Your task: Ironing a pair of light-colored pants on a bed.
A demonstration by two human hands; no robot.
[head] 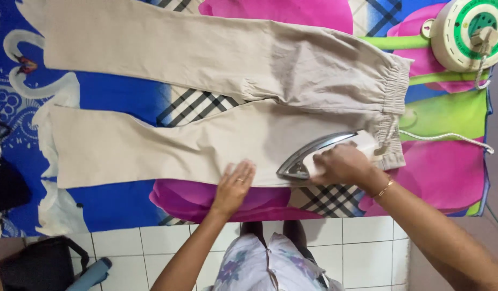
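Beige trousers (168, 54) lie spread flat on a bright patterned blanket (114, 91), waistband to the right, legs running left. My right hand (340, 164) grips the white handle of a clothes iron (313, 156), whose metal soleplate rests on the near leg close to the waistband, tip pointing left. My left hand (234, 186) lies flat with fingers apart on the near leg's lower edge, just left of the iron's tip. A bracelet circles my right wrist.
A round white and green extension cord reel (467, 35) sits at the top right, with the iron's cord (448, 136) trailing toward it. Dark bags (6, 188) lie at the left edge. White floor tiles (362, 248) run below the blanket.
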